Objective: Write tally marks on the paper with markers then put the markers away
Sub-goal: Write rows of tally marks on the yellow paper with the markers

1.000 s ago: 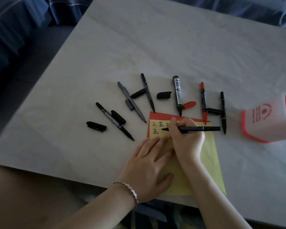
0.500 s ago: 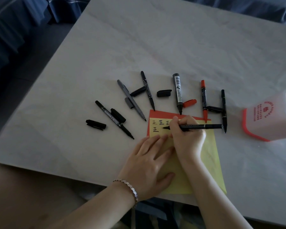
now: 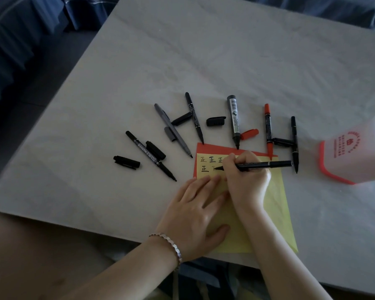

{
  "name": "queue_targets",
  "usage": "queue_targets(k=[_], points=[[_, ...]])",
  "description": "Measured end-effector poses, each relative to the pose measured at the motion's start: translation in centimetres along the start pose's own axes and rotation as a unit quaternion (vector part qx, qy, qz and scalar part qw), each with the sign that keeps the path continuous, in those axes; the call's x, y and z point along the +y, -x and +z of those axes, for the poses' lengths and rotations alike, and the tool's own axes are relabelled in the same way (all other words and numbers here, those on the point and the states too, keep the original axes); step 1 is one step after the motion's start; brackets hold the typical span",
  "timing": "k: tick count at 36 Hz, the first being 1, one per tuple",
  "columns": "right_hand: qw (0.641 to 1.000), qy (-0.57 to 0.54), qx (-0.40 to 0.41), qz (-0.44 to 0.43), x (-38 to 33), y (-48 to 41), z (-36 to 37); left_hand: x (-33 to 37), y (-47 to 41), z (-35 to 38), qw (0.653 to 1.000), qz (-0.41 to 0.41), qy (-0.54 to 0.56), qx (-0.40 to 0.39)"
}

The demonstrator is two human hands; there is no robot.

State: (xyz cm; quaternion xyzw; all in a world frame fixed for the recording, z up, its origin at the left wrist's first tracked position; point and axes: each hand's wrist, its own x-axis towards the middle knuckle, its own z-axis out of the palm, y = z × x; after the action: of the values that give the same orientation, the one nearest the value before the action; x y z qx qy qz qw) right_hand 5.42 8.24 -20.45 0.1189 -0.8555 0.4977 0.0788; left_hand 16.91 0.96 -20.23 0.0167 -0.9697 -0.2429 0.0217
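A yellow paper (image 3: 275, 204) lies on a red sheet (image 3: 214, 148) near the table's front edge, with tally characters along its top left. My right hand (image 3: 246, 180) grips a black marker (image 3: 266, 164), tip touching the paper in the second row of marks. My left hand (image 3: 195, 215) lies flat on the paper's left part, fingers straight. Several uncapped markers fan out above the paper: a black one (image 3: 151, 155), a grey one (image 3: 172, 129), a thin black one (image 3: 194, 116), a thick one (image 3: 233, 120), a red one (image 3: 268, 131) and another black one (image 3: 294, 144).
Loose caps lie among the markers: black ones (image 3: 126, 162), (image 3: 215, 121) and a red one (image 3: 249, 134). A white and red holder (image 3: 353, 154) lies on its side at the right. The grey table (image 3: 204, 50) ends at the left and front; blue fabric lies beyond.
The marker tip has moved down and a new stroke has appeared in the second row, right of the first character there. My left hand stays flat on the paper.
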Motion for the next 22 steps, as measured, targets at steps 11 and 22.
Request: queue_targets(k=[11, 22], points=[[1.0, -0.022, -0.011, -0.002, 0.1, -0.13, 0.04, -0.03, 0.03, -0.06, 1.0, 0.003, -0.005, 0.002], [0.999, -0.022, -0.021, -0.01, 0.12, -0.09, -0.01, 0.05, -0.03, -0.22, 1.0, 0.003, -0.007, 0.002]])
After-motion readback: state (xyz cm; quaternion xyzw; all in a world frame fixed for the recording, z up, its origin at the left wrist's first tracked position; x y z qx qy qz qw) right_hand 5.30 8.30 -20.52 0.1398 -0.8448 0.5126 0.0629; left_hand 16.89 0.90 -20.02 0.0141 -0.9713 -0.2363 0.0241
